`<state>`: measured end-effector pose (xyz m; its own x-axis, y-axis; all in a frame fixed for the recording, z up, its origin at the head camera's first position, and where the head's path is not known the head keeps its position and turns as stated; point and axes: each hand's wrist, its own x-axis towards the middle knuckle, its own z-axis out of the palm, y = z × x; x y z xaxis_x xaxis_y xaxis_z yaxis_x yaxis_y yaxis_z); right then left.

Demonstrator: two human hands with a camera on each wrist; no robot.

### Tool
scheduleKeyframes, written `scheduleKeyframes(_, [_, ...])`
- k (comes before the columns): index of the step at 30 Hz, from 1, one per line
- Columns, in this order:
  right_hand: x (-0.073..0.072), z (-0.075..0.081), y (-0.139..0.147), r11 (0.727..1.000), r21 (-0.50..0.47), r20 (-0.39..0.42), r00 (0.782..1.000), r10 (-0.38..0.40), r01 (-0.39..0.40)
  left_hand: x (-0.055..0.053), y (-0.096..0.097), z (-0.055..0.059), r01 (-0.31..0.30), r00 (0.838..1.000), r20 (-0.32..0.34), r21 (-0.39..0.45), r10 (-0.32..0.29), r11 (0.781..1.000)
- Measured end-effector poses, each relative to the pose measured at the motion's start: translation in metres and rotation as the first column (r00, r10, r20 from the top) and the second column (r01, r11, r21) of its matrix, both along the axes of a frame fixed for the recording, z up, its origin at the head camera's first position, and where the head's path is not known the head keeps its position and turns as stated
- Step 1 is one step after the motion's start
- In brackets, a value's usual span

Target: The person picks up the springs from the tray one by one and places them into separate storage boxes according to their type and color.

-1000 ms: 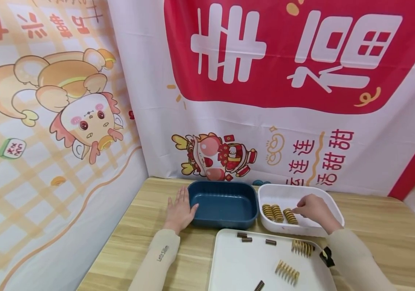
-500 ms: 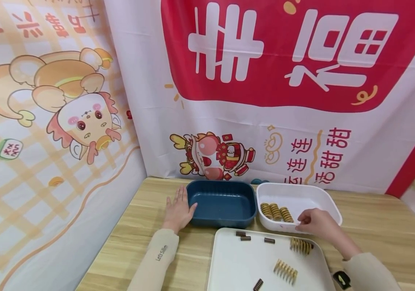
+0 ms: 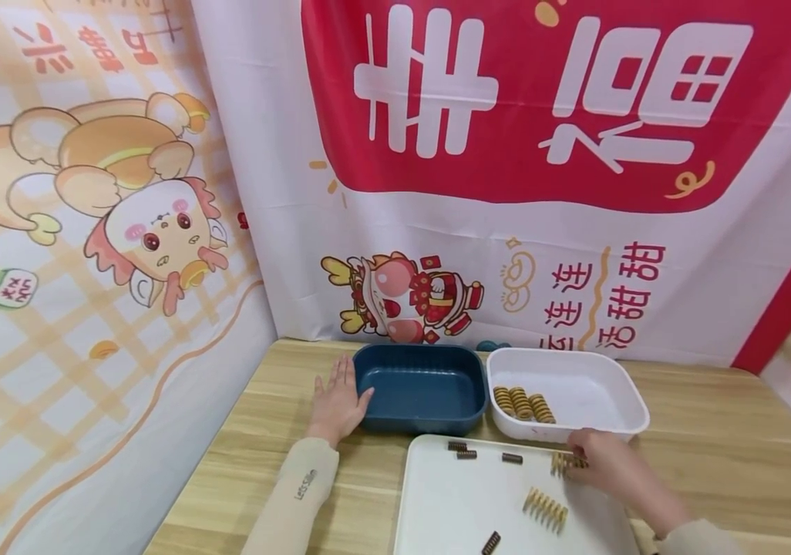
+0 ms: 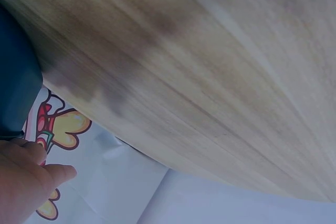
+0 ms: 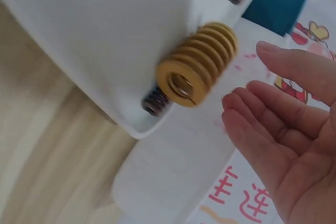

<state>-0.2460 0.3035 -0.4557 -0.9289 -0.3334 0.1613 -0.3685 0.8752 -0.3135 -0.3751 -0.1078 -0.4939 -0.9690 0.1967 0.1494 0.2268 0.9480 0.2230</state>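
My left hand rests with straight fingers against the left side of the dark blue box. My right hand is over the far right corner of the white tray. Its fingers are loosely spread beside a thick yellow coil spring, with a gap between in the right wrist view. A small dark spring lies at the end of that yellow one. Another yellow spring lies nearer on the tray. Three yellow springs lie side by side in the white box, at its left end.
Several small dark springs lie on the tray, such as one dark spring near its far edge and another dark spring nearer. Both boxes stand side by side on the wooden table, before a printed cloth.
My right hand has left the springs in the white box and moved toward me to the yellow spring on the tray. The rightmost spring there now sits against the other two. My left hand stays put.
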Motion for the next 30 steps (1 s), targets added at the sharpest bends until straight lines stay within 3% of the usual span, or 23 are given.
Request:
scheduleKeyframes(7, [0.001, -0.014, 0.000, 0.995, 0.100, -0.059, 0.998, 0.023, -0.017, -0.001, 0.001, -0.003, -0.006, 1.000, 0.001, 0.001, 0.006, 1.000])
scheduleKeyframes(12, [-0.001, -0.017, 0.001, 0.994, 0.104, -0.046, 0.999, 0.022, -0.017, 0.001, 0.001, -0.002, -0.009, 1.000, 0.002, -0.002, 0.009, 1.000])
scheduleKeyframes(19, [-0.004, -0.022, 0.005, 0.992, 0.092, -0.048, 0.995, 0.090, -0.086, 0.002, 0.000, 0.000, -0.008, 1.000, 0.011, 0.002, 0.008, 1.000])
scheduleKeyframes(30, [-0.006, -0.024, 0.003, 0.989, 0.130, -0.072, 0.994, 0.087, -0.077, 0.002, 0.000, 0.003, -0.001, 1.000, 0.001, 0.001, 0.001, 1.000])
